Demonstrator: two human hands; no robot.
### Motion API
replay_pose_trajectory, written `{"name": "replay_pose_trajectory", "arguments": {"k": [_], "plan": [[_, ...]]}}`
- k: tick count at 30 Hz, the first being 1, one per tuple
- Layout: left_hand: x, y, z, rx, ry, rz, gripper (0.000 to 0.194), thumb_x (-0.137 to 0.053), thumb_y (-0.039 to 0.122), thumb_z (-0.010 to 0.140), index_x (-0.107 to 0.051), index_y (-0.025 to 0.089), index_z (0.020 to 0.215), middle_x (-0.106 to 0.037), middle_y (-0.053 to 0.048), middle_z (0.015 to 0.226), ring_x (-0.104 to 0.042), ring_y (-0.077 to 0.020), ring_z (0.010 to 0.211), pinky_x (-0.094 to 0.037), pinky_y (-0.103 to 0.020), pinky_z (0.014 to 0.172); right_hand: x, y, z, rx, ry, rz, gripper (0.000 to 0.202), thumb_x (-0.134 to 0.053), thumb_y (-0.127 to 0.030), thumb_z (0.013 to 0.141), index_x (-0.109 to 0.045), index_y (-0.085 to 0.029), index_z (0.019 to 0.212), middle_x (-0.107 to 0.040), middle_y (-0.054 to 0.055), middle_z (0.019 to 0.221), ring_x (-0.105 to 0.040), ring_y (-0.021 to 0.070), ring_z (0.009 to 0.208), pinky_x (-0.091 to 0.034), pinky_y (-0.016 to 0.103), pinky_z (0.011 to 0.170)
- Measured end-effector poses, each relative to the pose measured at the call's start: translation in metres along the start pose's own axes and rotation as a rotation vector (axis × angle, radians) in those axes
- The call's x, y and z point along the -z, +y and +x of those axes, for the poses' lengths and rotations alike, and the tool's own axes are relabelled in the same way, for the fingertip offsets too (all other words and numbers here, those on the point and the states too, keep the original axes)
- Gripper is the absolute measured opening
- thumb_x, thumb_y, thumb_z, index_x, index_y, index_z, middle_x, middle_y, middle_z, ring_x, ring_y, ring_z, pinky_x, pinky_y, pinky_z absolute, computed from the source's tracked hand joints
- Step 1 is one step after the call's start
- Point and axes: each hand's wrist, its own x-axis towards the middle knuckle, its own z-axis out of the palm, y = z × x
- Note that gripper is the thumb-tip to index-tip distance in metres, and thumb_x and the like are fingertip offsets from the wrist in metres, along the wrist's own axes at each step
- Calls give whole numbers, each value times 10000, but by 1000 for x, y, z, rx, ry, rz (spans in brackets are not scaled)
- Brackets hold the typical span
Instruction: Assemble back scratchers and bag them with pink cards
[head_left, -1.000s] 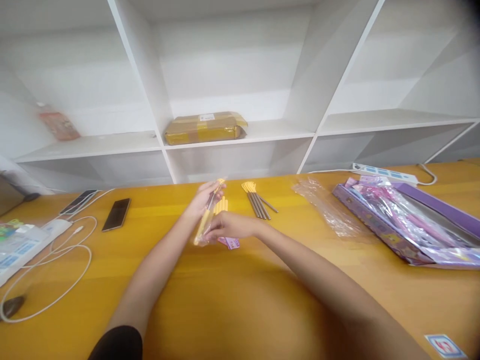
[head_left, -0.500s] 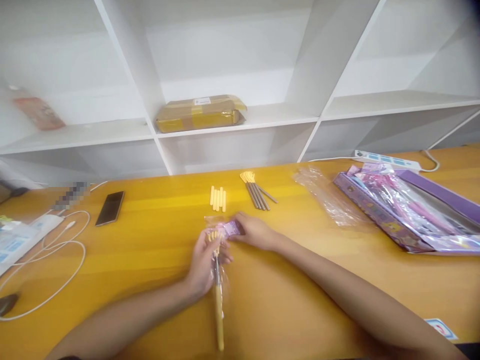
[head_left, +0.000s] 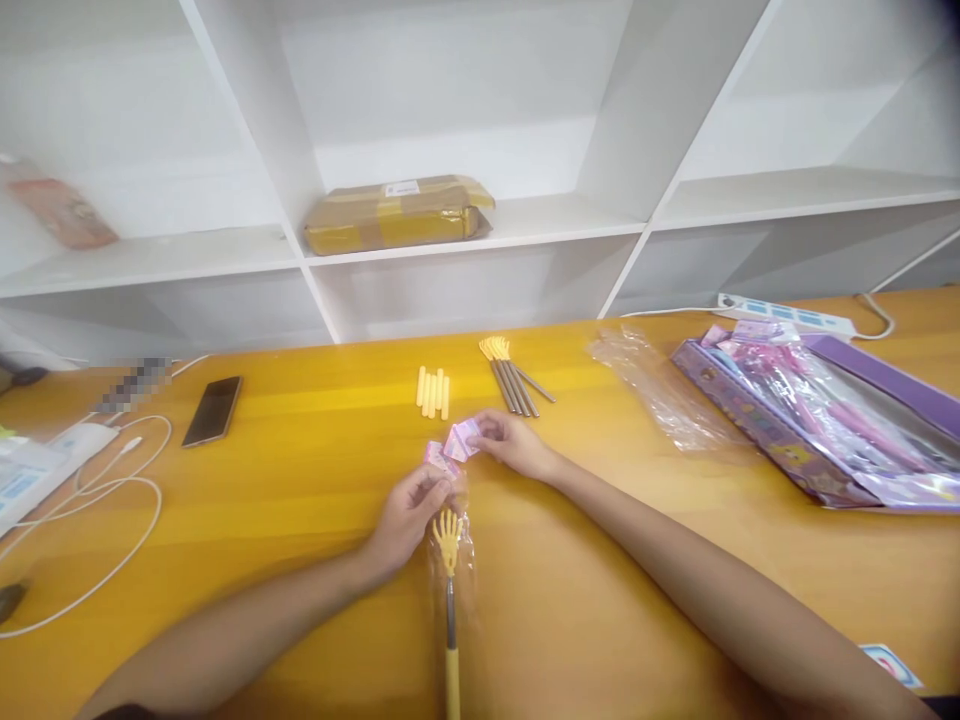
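A yellow hand-shaped back scratcher [head_left: 449, 545] with a metal shaft and yellow handle lies in a clear plastic bag [head_left: 468, 550], head toward the far side. My left hand [head_left: 411, 512] pinches the top of the bag, just above the scratcher's head. A folded pink-purple card [head_left: 460, 440] is gripped at its right edge by my right hand [head_left: 516, 447]. The card's left part reaches the bag's top beside my left fingers; whether it is fastened there I cannot tell. Farther back lie several short yellow handles [head_left: 433, 394] and several metal shafts with yellow hand-shaped heads [head_left: 514, 386].
To the right sits an open purple box [head_left: 780, 440] holding pink items in plastic, with clear wrappers [head_left: 656, 395] beside it. A phone [head_left: 213, 411], white cables [head_left: 159, 510] and a power strip [head_left: 56, 470] are on the left. Shelves with a taped parcel [head_left: 397, 215] stand behind.
My left hand has shifted from the scratcher's head up to the bag's top, uncovering the head. The card has tilted and shows more clearly between both hands. The camera view moved slightly.
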Motion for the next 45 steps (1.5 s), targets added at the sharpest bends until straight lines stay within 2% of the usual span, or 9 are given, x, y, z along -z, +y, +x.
{"name": "replay_pose_trajectory", "arguments": {"k": [7, 11, 15, 19, 23, 28, 35, 39, 45], "plan": [[9, 6, 13, 76, 17, -35, 537, -863, 674, 821, -671, 177, 888, -696, -37, 893, -711, -201, 829, -630, -351, 782, 4, 0, 0, 136, 74, -101, 499, -774, -689, 909, -796, -192, 950, -744, 53, 866, -587, 159, 666, -477, 288, 609], [10, 1, 16, 98, 20, -31, 587, -843, 719, 815, -640, 168, 836, -701, -41, 851, -727, -207, 807, -631, -362, 788, 0, -1, -7, 211, 259, -63, 397, -718, -606, 994, -752, -211, 995, -709, 30, 796, -526, 144, 550, -440, 293, 519], [11, 1, 14, 76, 21, -6, 590, -803, 730, 850, -640, 164, 818, -707, -42, 816, -722, -202, 780, -607, -341, 777, -8, -14, -30, 731, 438, -306, 106, -688, -314, 1063, -685, -234, 994, -707, 44, 839, -659, 181, 710, -546, 318, 650], [10, 3, 13, 60, 37, 33, 595, -778, 731, 870, -636, 161, 772, -694, -37, 765, -675, -181, 724, -539, -290, 697, -22, -25, -50, 1242, 134, -552, 130, -613, -182, 1089, -679, -220, 1194, -766, 62, 920, -733, 176, 793, -583, 299, 667], [10, 1, 13, 98, 38, 34, 635, -708, 775, 902, -640, 163, 746, -682, -41, 720, -656, -182, 679, -484, -278, 639, -35, -27, -53, 1447, -101, -781, 172, -605, -127, 1062, -720, -248, 1024, -777, 32, 919, -669, 139, 657, -537, 291, 567], [10, -2, 12, 25, 42, -14, 632, -643, 773, 953, -664, 159, 804, -673, -36, 754, -598, -167, 687, -487, -294, 682, -36, -35, -49, 1384, 33, -837, 217, -618, -76, 1040, -732, -210, 913, -758, 54, 885, -630, 161, 682, -532, 318, 589], [12, 2, 7, -102, -64, 121, 603, -505, 703, 1059, -737, 163, 927, -737, -86, 944, -654, -243, 914, -538, -371, 895, -28, -35, -45, 1324, 189, -792, 148, -618, -46, 1043, -728, -134, 1086, -763, 105, 922, -679, 193, 788, -492, 335, 615], [13, 0, 5, -98, -138, 136, 546, -490, 638, 1094, -756, 161, 1126, -755, -119, 1125, -687, -264, 1044, -563, -388, 944, -30, -23, -39, 1144, 304, -716, 142, -720, -145, 1035, -694, -200, 1163, -770, 73, 940, -698, 186, 790, -531, 330, 663], [6, -7, 6, -34, -183, -20, 401, -732, 485, 1018, -615, 204, 1280, -752, -128, 1211, -753, -272, 1162, -595, -432, 1037, -33, -17, -33, 771, 370, -477, 57, -664, -227, 1091, -676, -239, 1146, -757, 47, 934, -701, 164, 750, -560, 296, 665]]}}
